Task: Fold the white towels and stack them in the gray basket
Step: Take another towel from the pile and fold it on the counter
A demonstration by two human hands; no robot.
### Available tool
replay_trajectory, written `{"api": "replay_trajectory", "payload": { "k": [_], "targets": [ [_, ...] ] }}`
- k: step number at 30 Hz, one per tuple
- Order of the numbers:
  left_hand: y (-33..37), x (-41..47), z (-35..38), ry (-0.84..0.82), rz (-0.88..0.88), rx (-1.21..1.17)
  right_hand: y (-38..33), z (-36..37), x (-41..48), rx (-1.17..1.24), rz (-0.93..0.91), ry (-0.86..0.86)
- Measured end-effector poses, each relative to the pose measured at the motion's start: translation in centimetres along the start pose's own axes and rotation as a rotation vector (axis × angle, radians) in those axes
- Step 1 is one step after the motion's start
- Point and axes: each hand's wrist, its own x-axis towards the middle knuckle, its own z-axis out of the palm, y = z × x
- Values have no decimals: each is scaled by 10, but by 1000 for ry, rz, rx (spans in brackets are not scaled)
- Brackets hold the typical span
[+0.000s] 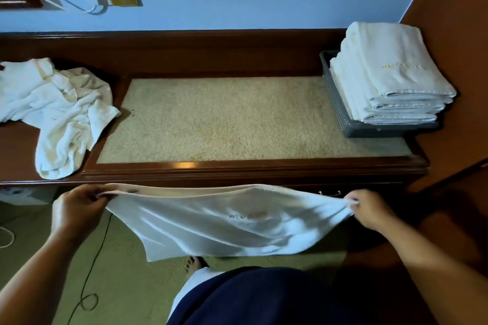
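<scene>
Fingers (98, 196) of the left hand (76, 206) curl round one top corner of a white towel (224, 221), and the right hand (369, 208) pinches the other, holding it stretched in the air before the bench (224, 119). Folded towels (390, 76) sit stacked in the gray basket (340, 113) at the right end; a crumpled pile (58, 108) lies at the left.

The lettering (248, 215) on the towel (211, 235) I hold is too blurred to read. Left of it, the crumpled pile (58, 108) is cut off.
</scene>
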Motion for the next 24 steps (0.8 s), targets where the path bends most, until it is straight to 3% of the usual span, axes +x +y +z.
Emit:
{"api": "replay_trajectory", "payload": {
  "k": [2, 3, 5, 6, 10, 13, 15, 16, 19, 22, 24],
  "targets": [
    [0, -3, 4, 38, -4, -48, 6, -5, 8, 136, 146, 260],
    [3, -5, 6, 51, -15, -93, 5, -3, 7, 145, 162, 274],
    [12, 1, 9, 101, 17, -153, -6, 4, -1, 46, 34, 23],
    [15, 4, 10, 98, 34, -140, -7, 9, -3, 6, -19, -17],
    [28, 2, 9, 43, 84, 39, 10, 5, 7, 179, 212, 257],
    [28, 1, 8, 39, 70, 39, 16, 6, 3, 174, 224, 270],
    [25, 1, 10, 23, 68, 51, 16, 8, 0, 241, 242, 411],
    [26, 2, 12, 22, 66, 63, 15, 8, 2, 228, 199, 405],
    [37, 5, 17, 18, 55, 92, 13, 11, -3, 103, -34, 90],
    [44, 3, 24, 11, 36, 82, 11, 4, 7, 295, 141, 333],
    [52, 1, 27, 7, 31, 62, 5, 10, -1, 220, 54, 138]
  ]
}}
